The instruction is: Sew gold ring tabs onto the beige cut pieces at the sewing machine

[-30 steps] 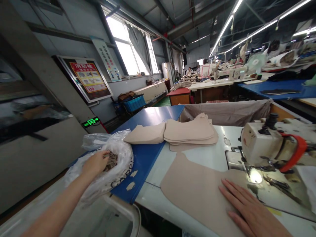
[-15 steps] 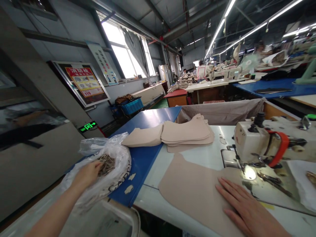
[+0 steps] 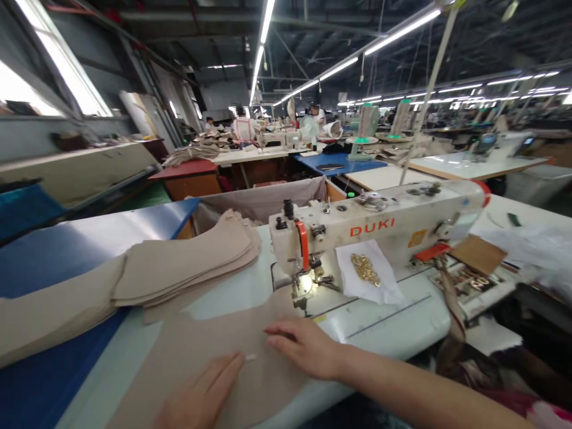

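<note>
Reaching over taupe fabric, left hand fingers together, hold unclear, right hand fingers slightly parted, empty

Large hall, dark ceiling, rows of bright tube lights running toward far end. Left: grey wall, slanted bright windows, long cream unit below. Patch of green floor. Red-topped table, white-topped table, blue-topped table beyond. Pale slanted pole, right. Near: counter, blue section catching glare.
</note>
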`<state>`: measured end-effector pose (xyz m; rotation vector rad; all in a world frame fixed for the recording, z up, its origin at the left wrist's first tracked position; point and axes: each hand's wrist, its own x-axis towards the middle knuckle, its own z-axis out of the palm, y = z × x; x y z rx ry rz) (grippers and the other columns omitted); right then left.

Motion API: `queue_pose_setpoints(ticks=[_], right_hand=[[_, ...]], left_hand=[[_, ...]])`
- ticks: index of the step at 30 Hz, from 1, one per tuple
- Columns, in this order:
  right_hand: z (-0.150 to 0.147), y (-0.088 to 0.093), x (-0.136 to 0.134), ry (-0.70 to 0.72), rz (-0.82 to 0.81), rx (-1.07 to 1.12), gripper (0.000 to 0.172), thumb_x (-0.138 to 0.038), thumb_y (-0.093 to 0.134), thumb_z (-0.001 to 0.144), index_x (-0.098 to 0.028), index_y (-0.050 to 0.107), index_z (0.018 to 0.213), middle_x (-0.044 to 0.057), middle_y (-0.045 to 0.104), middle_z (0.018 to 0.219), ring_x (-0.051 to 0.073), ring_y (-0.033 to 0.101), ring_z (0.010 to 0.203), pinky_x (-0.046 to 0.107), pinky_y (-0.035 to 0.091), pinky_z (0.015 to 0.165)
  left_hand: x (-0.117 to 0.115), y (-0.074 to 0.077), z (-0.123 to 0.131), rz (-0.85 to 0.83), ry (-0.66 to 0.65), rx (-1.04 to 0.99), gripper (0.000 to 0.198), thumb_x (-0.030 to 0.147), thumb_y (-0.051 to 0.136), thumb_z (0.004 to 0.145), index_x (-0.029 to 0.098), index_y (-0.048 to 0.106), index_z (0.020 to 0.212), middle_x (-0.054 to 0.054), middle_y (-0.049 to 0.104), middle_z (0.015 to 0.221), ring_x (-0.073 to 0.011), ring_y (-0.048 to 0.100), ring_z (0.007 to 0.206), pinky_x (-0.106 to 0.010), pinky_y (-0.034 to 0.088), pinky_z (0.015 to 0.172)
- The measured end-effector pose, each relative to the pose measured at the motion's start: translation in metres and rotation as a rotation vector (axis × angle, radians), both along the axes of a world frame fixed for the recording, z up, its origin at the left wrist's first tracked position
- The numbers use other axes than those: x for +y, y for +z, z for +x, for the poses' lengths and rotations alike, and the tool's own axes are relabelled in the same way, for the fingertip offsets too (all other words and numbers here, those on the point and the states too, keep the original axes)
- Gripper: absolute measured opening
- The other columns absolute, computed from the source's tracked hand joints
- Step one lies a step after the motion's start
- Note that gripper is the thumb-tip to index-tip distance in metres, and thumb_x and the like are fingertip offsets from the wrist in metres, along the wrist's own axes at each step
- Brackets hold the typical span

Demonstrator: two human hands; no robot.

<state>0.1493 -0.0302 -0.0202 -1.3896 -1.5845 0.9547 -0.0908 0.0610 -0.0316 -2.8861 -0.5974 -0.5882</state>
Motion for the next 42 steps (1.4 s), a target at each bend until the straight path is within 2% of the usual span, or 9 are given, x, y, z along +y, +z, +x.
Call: queue_pose_setpoints(ticks=[2,4,9,14,17,21,26,33,42], right_hand=[[0.001,-0.002,-0.005,-0.049,-0.185,0.393,0.039,-0.051,0.052,0.085,-0.017,0.066,0.098,0.004,0.069,0.082,0.017,0.065,0.077,0.031,0.050,0.074],[0.006,-0.003,-0.010,-0.076,-0.297,0.706,0.047,-0.059,0.067,0.069,-0.016,0.064,0.088,0.000,0.064,0.069,0.014,0.062,0.061,0.028,0.050,0.062],[0.023,-0.005,-0.023,-0.232,-0.257,0.855,0.050,-0.054,0.081,0.052,-0.013,0.061,0.073,-0.001,0.063,0.063,0.011,0.060,0.055,0.026,0.048,0.059],[0.035,0.009,-0.032,-0.210,-0.088,0.568,0.030,-0.045,0.066,0.078,-0.016,0.067,0.084,0.000,0.066,0.071,0.014,0.065,0.069,0.027,0.050,0.069],[0.070,0.027,-0.031,-0.190,0.037,0.029,0.019,-0.022,0.051,0.089,-0.017,0.069,0.094,0.004,0.071,0.090,0.015,0.065,0.086,0.025,0.048,0.078],[0.148,0.037,-0.016,-0.456,-0.043,-0.737,0.030,-0.008,0.044,0.089,-0.017,0.065,0.108,0.007,0.067,0.111,0.016,0.060,0.102,0.024,0.043,0.089],[0.204,0.026,0.008,-0.434,-0.168,-0.916,0.028,-0.006,0.043,0.087,-0.010,0.067,0.102,0.014,0.067,0.108,0.023,0.059,0.102,0.029,0.041,0.089],[0.206,0.029,0.018,-0.319,-0.270,-0.994,0.022,-0.006,0.046,0.085,-0.007,0.067,0.091,0.016,0.068,0.101,0.023,0.062,0.097,0.029,0.041,0.085],[0.209,0.019,0.015,-0.497,-0.163,-0.715,0.024,-0.011,0.048,0.086,-0.011,0.071,0.093,0.011,0.071,0.099,0.022,0.064,0.094,0.030,0.045,0.085]], left_hand=[[-0.009,0.000,0.034,0.152,-0.224,-0.049,0.037,0.019,0.036,0.090,0.027,0.062,0.114,0.000,0.073,0.098,-0.0119,0.067,0.088,-0.016,0.049,0.086],[-0.014,0.003,0.058,0.192,-0.301,-0.132,0.034,0.019,0.036,0.092,0.022,0.062,0.114,-0.003,0.073,0.101,-0.0129,0.067,0.092,-0.020,0.047,0.092],[-0.025,0.018,0.099,-0.152,-0.278,-0.303,0.031,0.032,0.039,0.093,0.024,0.068,0.099,0.000,0.075,0.093,-0.0121,0.070,0.082,-0.017,0.053,0.080],[-0.022,0.040,0.118,-0.772,0.029,-0.192,0.030,0.050,0.051,0.081,0.029,0.072,0.083,0.005,0.074,0.070,-0.0148,0.069,0.059,-0.019,0.055,0.055],[-0.005,0.042,0.119,-0.952,0.175,-0.181,0.033,0.053,0.054,0.074,0.026,0.072,0.078,0.003,0.071,0.061,-0.0184,0.068,0.057,-0.025,0.056,0.058],[0.015,0.028,0.118,-1.069,0.292,-0.288,0.039,0.057,0.055,0.067,0.023,0.070,0.078,-0.001,0.072,0.063,-0.0214,0.067,0.059,-0.031,0.057,0.063],[0.015,0.015,0.126,-1.109,0.341,-0.407,0.040,0.058,0.055,0.065,0.022,0.067,0.078,-0.002,0.073,0.068,-0.0209,0.067,0.058,-0.034,0.057,0.062],[0.017,0.012,0.125,-1.072,0.347,-0.382,0.036,0.053,0.053,0.068,0.023,0.066,0.082,0.000,0.074,0.069,-0.0198,0.067,0.060,-0.032,0.057,0.066],[0.025,0.011,0.123,-1.098,0.335,-0.310,0.038,0.052,0.052,0.069,0.021,0.066,0.084,-0.001,0.073,0.067,-0.0211,0.068,0.063,-0.032,0.055,0.068]])
